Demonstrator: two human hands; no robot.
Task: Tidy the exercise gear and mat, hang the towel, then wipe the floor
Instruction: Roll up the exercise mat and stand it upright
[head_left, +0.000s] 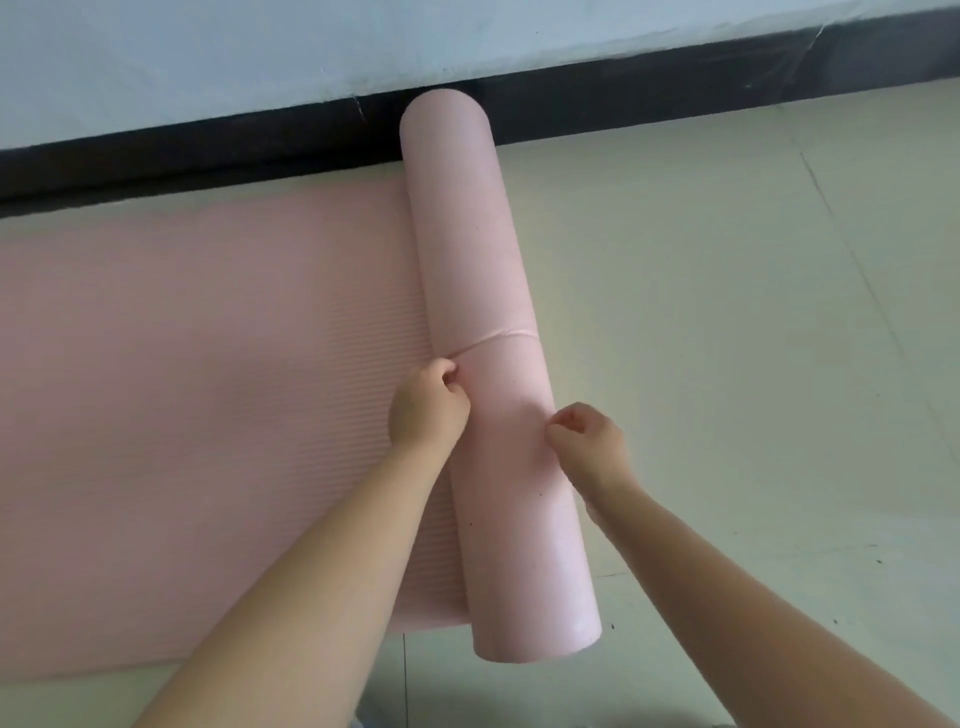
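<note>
the floor (727, 312) is pale tile, and the pink mat (182, 389) lies on it along the dark skirting (208, 150), its flat part left of the roll (483, 291), which has one end at the skirting. the left hand (428, 405) is curled on the roll's left flank, the right hand (589, 441) curled on its right flank, both loosely closed, gripping nothing. judging by this, keep even pressure from both palms so the roll stays tight and its ends stay flush

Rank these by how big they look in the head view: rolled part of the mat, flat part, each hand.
1. Flat part
2. Rolled part
3. Left hand and right hand look alike.
</note>
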